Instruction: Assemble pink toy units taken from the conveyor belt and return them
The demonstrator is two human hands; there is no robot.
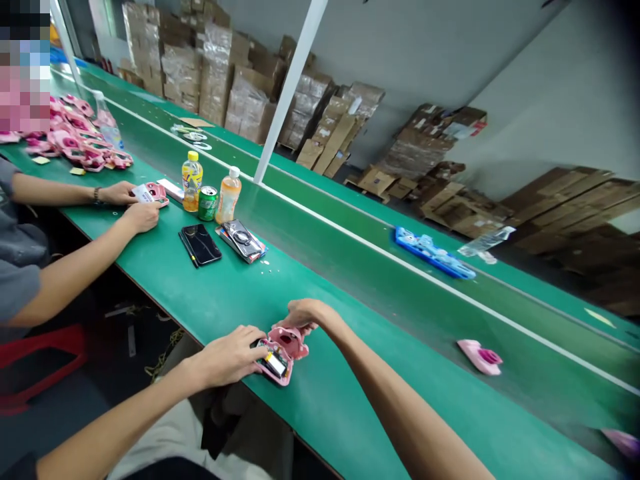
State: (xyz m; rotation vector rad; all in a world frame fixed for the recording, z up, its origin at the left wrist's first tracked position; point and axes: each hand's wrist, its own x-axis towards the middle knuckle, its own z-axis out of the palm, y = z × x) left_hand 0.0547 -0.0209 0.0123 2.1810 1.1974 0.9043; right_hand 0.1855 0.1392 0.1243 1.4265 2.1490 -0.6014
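At the near edge of the green bench (325,393), my left hand (233,355) is closed on the pink lower casing half (284,381). Inside that half lie a circuit board and a silver, yellow-taped part that looks like a battery (275,363). My right hand (303,313) grips the pink front shell (291,343), which has a dark round hole and sits tilted up beside the lower half. Whether the two halves are joined by wires cannot be made out. My right fingertips are partly hidden behind the shell.
To the left, a co-worker's hands (143,215) hold another pink casing near a pile of pink casings (83,143). Bottles (229,197), a green can (207,203) and phones (201,245) stand ahead. Pink pieces (480,357) and a blue tray (433,255) lie rightward.
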